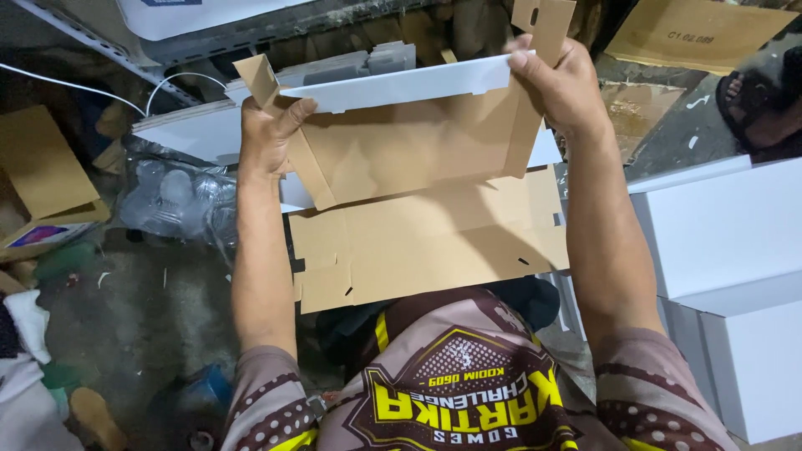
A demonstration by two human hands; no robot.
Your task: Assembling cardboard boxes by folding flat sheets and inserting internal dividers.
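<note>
Both hands fold a die-cut cardboard box blank [418, 192] (white outside, brown inside). Left hand [267, 138] at ten o'clock and right hand [564, 83] at one o'clock each clench a side flap; squaring those corners likely comes next.

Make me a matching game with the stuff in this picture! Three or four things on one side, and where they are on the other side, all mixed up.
Things:
1. left hand
2. right hand
3. finished white boxes
4. clear plastic bag

Places:
A. stacked at the right edge of the picture
B. gripping the left side of the flat cardboard box
C. on the floor beyond the left arm
D. gripping the box's upper right corner flap

Pairs: 1-B, 2-D, 3-A, 4-C
</note>
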